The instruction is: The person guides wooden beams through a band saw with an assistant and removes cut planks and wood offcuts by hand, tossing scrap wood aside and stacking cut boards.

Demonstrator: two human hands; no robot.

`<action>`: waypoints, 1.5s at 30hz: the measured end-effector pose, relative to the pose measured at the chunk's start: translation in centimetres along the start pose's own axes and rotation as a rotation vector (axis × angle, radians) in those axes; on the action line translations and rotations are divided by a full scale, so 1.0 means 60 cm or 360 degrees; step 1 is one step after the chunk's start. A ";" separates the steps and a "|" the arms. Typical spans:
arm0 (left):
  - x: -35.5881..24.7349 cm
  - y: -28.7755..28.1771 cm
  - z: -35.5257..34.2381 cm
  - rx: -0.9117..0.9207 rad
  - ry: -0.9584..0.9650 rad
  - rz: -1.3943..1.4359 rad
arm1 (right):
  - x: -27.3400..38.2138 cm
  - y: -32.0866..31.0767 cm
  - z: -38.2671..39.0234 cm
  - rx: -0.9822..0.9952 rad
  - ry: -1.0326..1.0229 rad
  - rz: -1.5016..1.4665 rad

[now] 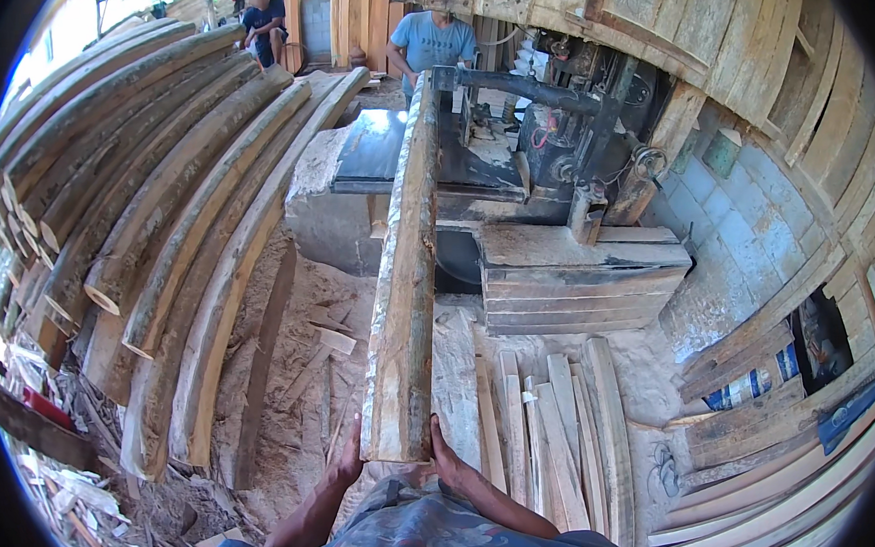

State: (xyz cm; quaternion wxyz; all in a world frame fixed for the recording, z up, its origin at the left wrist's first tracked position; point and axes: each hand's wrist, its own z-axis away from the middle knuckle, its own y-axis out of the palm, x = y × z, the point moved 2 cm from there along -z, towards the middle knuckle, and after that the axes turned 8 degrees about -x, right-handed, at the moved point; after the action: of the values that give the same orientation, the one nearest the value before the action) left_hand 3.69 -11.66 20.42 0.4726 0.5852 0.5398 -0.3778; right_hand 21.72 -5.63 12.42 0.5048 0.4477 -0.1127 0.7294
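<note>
Holding the near end of a long timber point(400, 316), we are clasping it between the left hand point(347, 460) and the right hand point(451, 463), thumbs lying upward along its sides; the fingers are running out of sight, so we are not able to tell how tightly they are closing. The timber is stretching straight ahead of both hands toward a black machine point(550, 151) standing ahead and to the right. By our judgement the work is standing partway: bare wood is showing along the upper face, while pale, barky patches are lining the left edge, seemingly leaving that side untrimmed. Far ahead, a person in a light blue shirt point(433, 43) is standing near the timber's other end. Left of the left hand, stacked logs point(186, 174) are crowding the ground; just right of the right hand, sawn planks point(610, 423) are lying lengthwise, with a wooden block point(584, 290) sitting beyond them. Both groups are narrowing our room for stepping sideways.
</note>
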 end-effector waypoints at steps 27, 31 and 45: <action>-0.047 0.050 0.345 -0.0324 -0.0694 -0.0193 | -0.209 0.098 0.271 -0.0110 0.0132 -0.0017; -0.094 0.085 0.391 -0.0143 -0.0254 -0.0120 | -0.293 0.093 0.268 -0.0055 0.0056 -0.0131; 0.018 0.079 0.643 -0.0371 -0.0718 0.0283 | -0.381 0.187 0.501 -0.0264 0.0012 -0.0036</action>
State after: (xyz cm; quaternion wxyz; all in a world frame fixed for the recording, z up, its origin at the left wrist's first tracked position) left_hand 11.18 -48.30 9.73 0.6765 0.4729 0.4074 -0.3909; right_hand 30.60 -43.90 15.36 0.5488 0.4028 -0.1656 0.7135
